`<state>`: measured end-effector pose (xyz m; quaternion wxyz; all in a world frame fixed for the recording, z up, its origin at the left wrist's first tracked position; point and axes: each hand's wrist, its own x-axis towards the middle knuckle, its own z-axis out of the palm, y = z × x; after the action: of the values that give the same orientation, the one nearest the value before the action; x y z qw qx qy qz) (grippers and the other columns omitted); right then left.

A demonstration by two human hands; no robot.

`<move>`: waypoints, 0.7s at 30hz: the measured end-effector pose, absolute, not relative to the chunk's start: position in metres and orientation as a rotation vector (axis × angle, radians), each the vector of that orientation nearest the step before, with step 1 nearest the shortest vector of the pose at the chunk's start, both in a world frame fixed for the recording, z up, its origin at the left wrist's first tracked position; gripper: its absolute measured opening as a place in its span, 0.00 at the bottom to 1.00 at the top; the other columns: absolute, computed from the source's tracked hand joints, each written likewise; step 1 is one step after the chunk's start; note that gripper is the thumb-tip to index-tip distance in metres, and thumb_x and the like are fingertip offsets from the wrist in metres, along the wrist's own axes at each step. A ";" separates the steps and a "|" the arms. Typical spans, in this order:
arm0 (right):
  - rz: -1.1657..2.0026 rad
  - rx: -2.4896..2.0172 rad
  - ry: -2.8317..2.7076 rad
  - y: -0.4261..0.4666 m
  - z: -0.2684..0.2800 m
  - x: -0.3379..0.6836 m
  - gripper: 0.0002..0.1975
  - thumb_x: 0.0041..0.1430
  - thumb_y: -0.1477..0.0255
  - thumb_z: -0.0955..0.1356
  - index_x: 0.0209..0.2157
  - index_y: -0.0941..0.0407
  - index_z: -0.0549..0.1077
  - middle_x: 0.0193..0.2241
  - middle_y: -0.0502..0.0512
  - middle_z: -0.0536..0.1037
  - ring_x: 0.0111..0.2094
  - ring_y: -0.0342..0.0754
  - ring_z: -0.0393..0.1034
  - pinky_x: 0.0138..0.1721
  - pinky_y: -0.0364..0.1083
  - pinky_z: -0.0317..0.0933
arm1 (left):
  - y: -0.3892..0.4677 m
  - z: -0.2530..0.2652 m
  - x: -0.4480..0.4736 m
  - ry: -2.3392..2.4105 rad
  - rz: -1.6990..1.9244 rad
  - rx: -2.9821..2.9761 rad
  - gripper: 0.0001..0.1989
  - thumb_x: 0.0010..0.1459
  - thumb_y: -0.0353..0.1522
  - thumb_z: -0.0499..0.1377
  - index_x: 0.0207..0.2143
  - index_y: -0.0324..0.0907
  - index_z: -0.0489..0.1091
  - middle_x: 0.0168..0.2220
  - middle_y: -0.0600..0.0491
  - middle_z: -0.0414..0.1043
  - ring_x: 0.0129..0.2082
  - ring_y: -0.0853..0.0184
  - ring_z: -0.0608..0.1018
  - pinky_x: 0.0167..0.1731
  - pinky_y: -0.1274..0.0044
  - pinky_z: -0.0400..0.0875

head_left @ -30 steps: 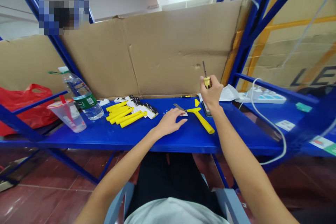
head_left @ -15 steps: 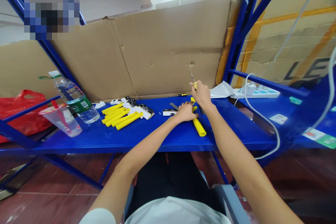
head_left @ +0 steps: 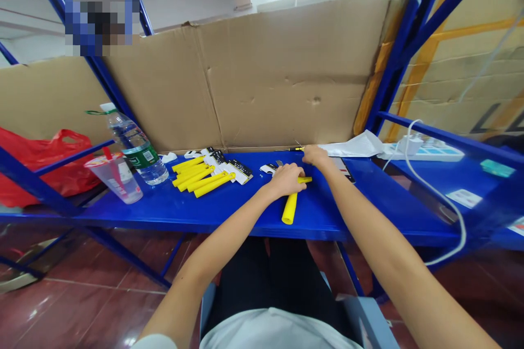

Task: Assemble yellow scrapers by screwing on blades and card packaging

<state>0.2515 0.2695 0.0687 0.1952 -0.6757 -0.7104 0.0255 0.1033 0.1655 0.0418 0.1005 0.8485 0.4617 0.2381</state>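
Observation:
My left hand [head_left: 289, 179] is closed around the upper end of a yellow tubular handle [head_left: 290, 210], which lies on the blue shelf [head_left: 245, 207] with its hollow end towards me. A short yellow piece [head_left: 305, 179] sticks out to the right of those fingers. Further back, my right hand [head_left: 316, 156] is closed, low over the shelf; a thin metal shaft [head_left: 298, 143] pokes out from it, apparently a screwdriver's, its grip hidden. Beside it lies a yellow-and-black tool [head_left: 293, 149]. Behind my left fingers are a small metal blade [head_left: 280, 163] and a black-and-white piece [head_left: 268, 168].
Several yellow handles [head_left: 202, 177] with black-and-white cards [head_left: 239, 170] lie to the left. A water bottle [head_left: 141, 147] and a plastic cup [head_left: 117, 177] stand beyond them. A flat dark-edged object [head_left: 344, 168], power strip [head_left: 438, 151] and white cable [head_left: 450, 210] are on the right. Cardboard [head_left: 286, 82] stands behind.
My right hand has come down towards the shelf, lowering the raised metal shaft. The yellow handle under my left hand has turned, its near end swinging left. The view has shifted left.

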 end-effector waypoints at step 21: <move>-0.047 -1.828 -1.996 0.269 0.064 0.256 0.19 0.65 0.82 0.66 0.56 0.64 0.76 0.47 0.78 0.84 0.49 0.66 0.81 0.47 0.53 0.69 | 0.150 0.082 0.016 0.744 1.192 1.197 0.21 0.70 0.42 0.66 0.55 0.47 0.61 0.47 0.44 0.82 0.37 0.54 0.90 0.27 0.73 0.85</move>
<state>0.2560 0.2687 0.0643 0.2157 -0.6595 -0.7199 -0.0170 0.0163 0.1499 0.0819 0.6036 0.5170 0.3213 0.5149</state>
